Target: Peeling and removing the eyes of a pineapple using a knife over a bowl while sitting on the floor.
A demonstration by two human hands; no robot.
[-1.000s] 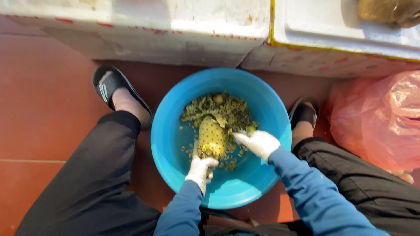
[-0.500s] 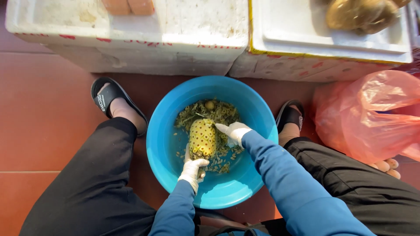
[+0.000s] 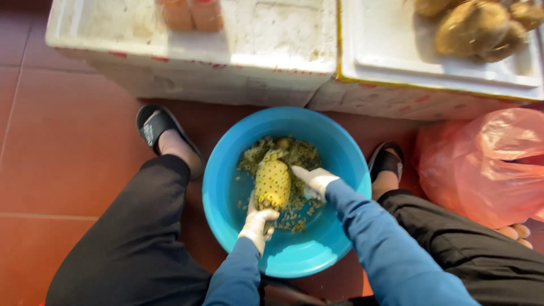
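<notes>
A peeled yellow pineapple [image 3: 272, 181] stands over a round blue basin [image 3: 334, 243] that sits on the floor between my knees. My left hand [image 3: 258, 222], in a white glove, grips the pineapple at its near end. My right hand [image 3: 314, 180], also gloved, lies against the fruit's right side with fingers closed; whatever it holds is hidden. Green and yellow peelings [image 3: 294, 152] cover the basin's bottom around the fruit.
Two white foam boxes [image 3: 272, 51] stand just beyond the basin, the right one [image 3: 396, 62] holding brown whole pineapples [image 3: 473, 25]. A pink plastic bag [image 3: 487, 164] lies at the right, with another person's fingers [image 3: 513, 232] beside it. My feet wear black sandals [image 3: 156, 127] on the red tiles.
The camera view has shifted, so the basin sits lower in the picture. My right hand has drawn nearer along the pineapple's right side. My left hand keeps its hold.
</notes>
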